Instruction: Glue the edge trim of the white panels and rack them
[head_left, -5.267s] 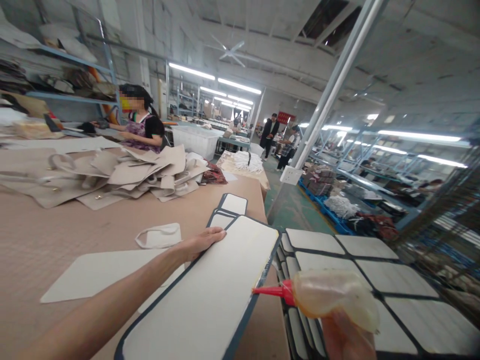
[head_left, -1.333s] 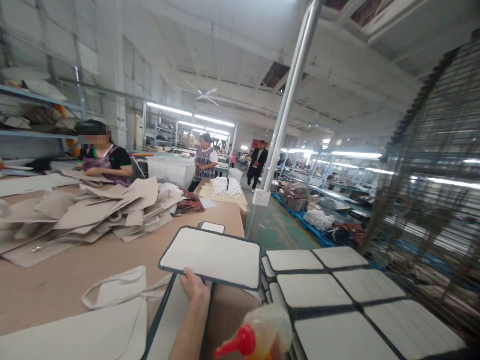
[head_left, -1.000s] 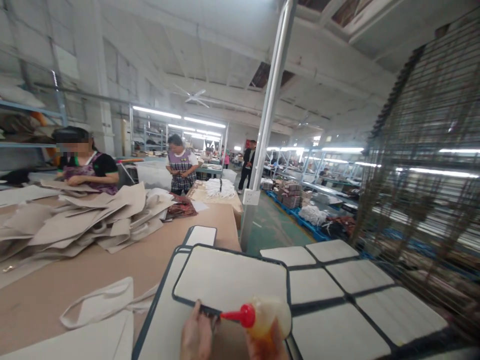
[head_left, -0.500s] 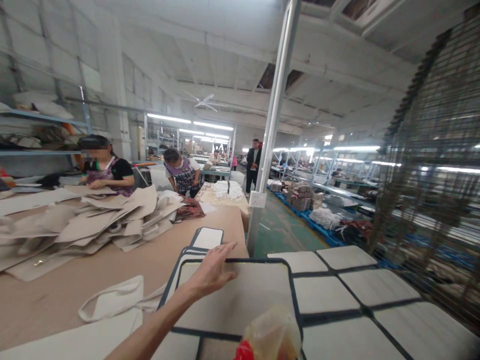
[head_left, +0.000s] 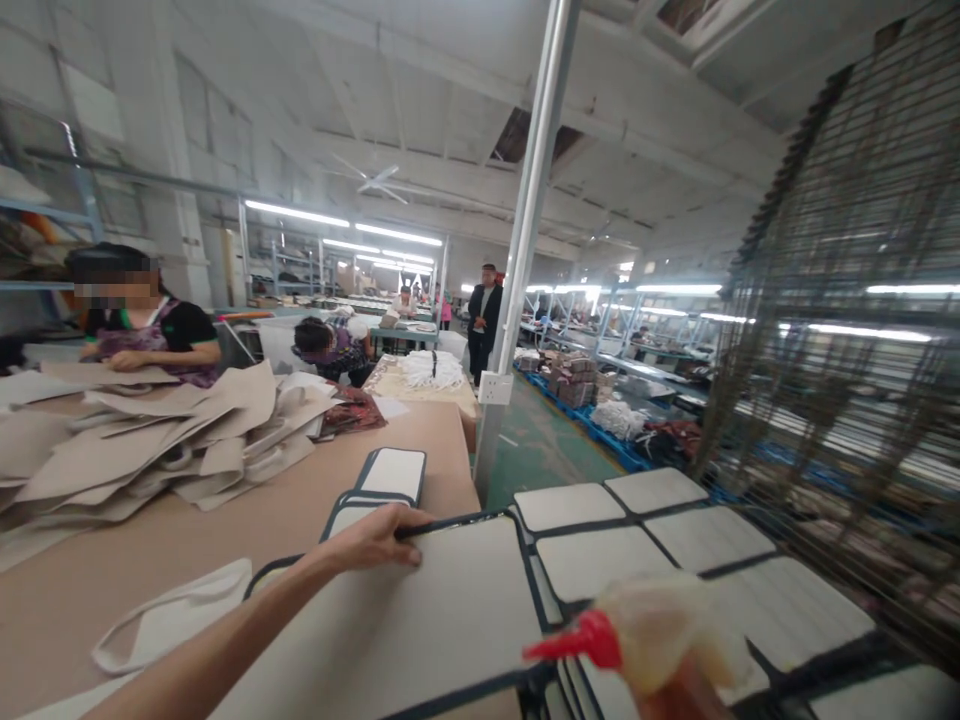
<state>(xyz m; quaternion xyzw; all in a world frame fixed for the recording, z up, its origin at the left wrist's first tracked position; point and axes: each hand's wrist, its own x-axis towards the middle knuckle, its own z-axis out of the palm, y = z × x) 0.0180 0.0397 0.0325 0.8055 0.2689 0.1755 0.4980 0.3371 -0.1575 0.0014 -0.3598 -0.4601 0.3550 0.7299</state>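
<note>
My left hand [head_left: 386, 540] is closed on the far edge of a pale rectangular panel [head_left: 420, 625] with a dark border. The thumb lies on the panel's face and the fingers go over its edge, which glistens in places. At the lower right, my right hand [head_left: 690, 690] is partly out of frame, wrapped round a yellowish, translucent squeeze bottle [head_left: 660, 620]. Its red nozzle [head_left: 577, 640] points left, above the panel's right edge. Beyond my left hand lie more dark-bordered panels [head_left: 391, 472] in an overlapping row.
Several bordered panels [head_left: 709, 540] are laid out on the right. A heap of beige pieces [head_left: 180, 430] covers the table's left, near a white strap loop [head_left: 172, 610]. A metal post [head_left: 517, 250] rises past the table's end; a wire rack [head_left: 817, 260] stands right. Co-workers [head_left: 150, 320] are beyond.
My left hand has gone from lying over the panel to gripping its far edge, and the panel has shifted left and nearer. The bottle has moved right, bringing its red nozzle into full view.
</note>
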